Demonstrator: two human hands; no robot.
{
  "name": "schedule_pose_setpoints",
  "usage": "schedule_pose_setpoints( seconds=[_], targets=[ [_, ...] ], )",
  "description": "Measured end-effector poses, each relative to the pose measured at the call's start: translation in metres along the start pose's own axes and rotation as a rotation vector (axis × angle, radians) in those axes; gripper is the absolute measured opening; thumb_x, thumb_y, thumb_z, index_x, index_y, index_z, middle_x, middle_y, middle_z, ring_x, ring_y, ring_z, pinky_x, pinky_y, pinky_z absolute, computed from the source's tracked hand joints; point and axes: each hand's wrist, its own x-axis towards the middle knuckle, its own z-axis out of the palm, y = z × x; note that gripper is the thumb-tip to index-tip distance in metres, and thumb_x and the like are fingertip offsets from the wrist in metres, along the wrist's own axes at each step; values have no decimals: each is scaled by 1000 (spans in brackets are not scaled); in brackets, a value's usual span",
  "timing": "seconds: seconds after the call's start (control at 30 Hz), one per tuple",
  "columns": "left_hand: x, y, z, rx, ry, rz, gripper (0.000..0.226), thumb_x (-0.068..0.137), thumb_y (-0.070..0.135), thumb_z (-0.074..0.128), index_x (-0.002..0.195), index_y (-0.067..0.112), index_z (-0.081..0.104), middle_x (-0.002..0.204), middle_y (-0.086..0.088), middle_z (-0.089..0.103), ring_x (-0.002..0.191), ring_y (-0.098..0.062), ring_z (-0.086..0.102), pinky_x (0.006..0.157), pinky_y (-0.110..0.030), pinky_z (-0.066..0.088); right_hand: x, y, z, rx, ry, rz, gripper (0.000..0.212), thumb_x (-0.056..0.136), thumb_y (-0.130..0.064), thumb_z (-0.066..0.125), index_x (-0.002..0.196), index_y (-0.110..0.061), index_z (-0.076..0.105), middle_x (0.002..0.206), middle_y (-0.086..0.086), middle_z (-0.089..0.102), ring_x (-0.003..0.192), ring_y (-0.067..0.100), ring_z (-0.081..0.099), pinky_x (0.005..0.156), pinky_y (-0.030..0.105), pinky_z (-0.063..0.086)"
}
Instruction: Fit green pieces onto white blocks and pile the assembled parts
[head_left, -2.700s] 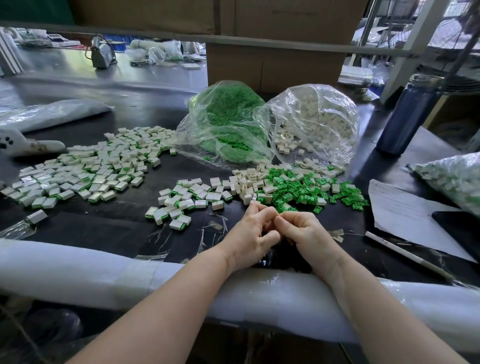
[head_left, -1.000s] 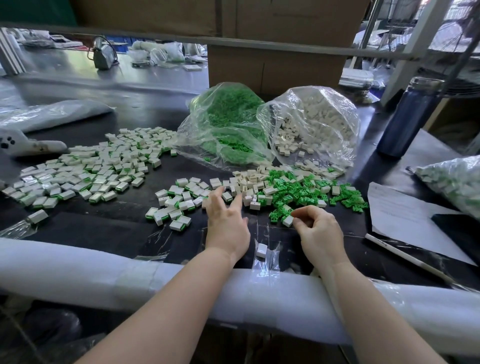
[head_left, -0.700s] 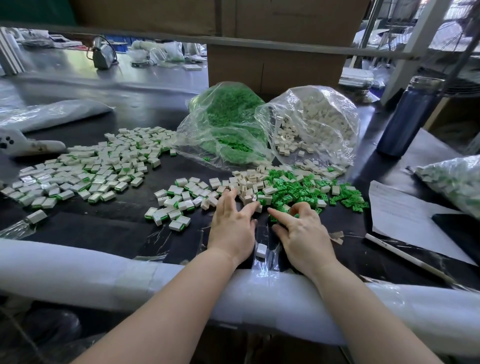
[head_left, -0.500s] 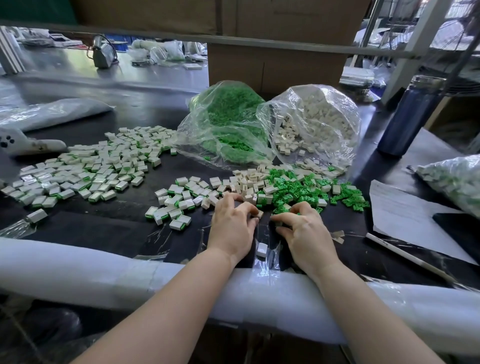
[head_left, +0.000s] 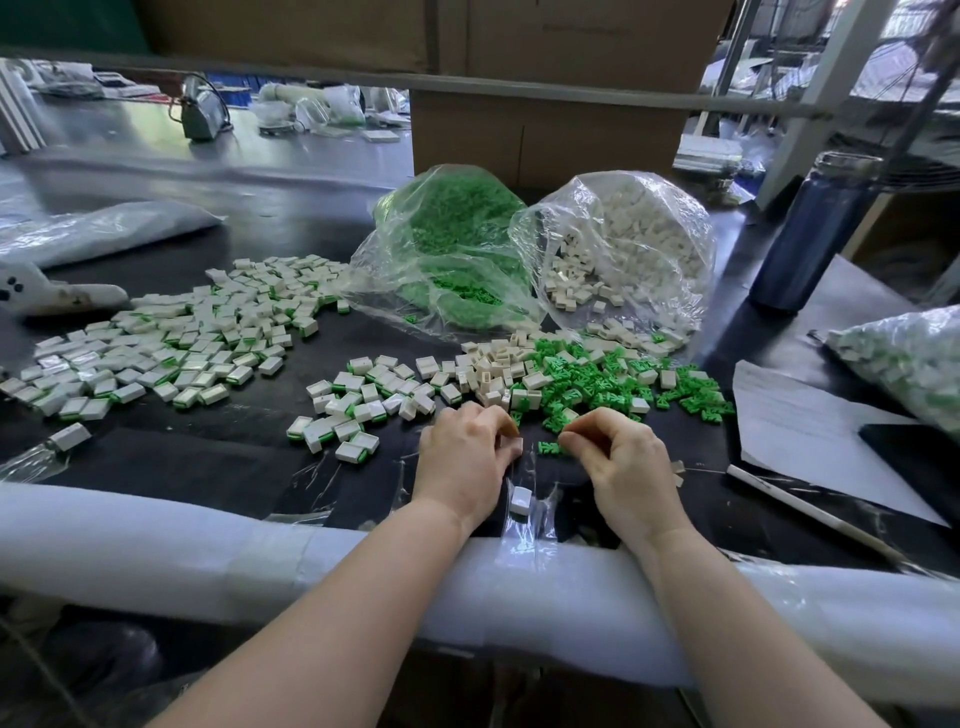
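My left hand (head_left: 465, 457) pinches a small white block (head_left: 515, 445) at its fingertips. My right hand (head_left: 621, 462) has its fingers curled and pinches a green piece (head_left: 549, 447) just right of that block. Beyond the hands lie loose white blocks (head_left: 493, 366) and loose green pieces (head_left: 613, 382). Assembled white-and-green parts form a small pile (head_left: 358, 410) left of my hands and a large pile (head_left: 171, 338) further left. One lone white block (head_left: 520, 500) lies between my wrists.
A bag of green pieces (head_left: 452, 249) and a bag of white blocks (head_left: 628, 249) stand open at the back. A blue bottle (head_left: 815, 228), paper sheets (head_left: 810, 441), a pen (head_left: 810, 512) and another filled bag (head_left: 914, 358) lie to the right. A padded white roll (head_left: 156, 540) lines the near edge.
Both hands reached forward into the loose pieces, picked one each, then drew back toward me. My left hand now holds a white block, my right a green piece.
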Motion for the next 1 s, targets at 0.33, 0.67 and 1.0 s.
schedule_pose_setpoints(
  seconds=[0.33,0.67,1.0],
  targets=[
    [-3,3,-9,-559,-77,2,10,81,10,69,90,14,70,86,4,62,80,-13,62,78,-8,46,3,0,-1,411,-40,85,27,83,0,66,75,-26,66,65,-7,68,62,5,62,61,18,53],
    [-3,1,-6,-668,-184,-2,10,82,17,69,87,25,65,81,3,67,75,-9,61,79,-23,51,1,-3,-2,445,-136,33,25,81,-1,68,73,-24,67,68,-9,68,64,3,62,61,22,55],
    [-3,1,-8,-715,-209,-4,9,80,14,71,86,15,64,81,-2,67,76,-13,62,79,-27,53,1,-3,-3,392,-115,30,21,79,-2,70,72,-22,68,64,-10,68,62,1,61,62,16,51]
  ],
)
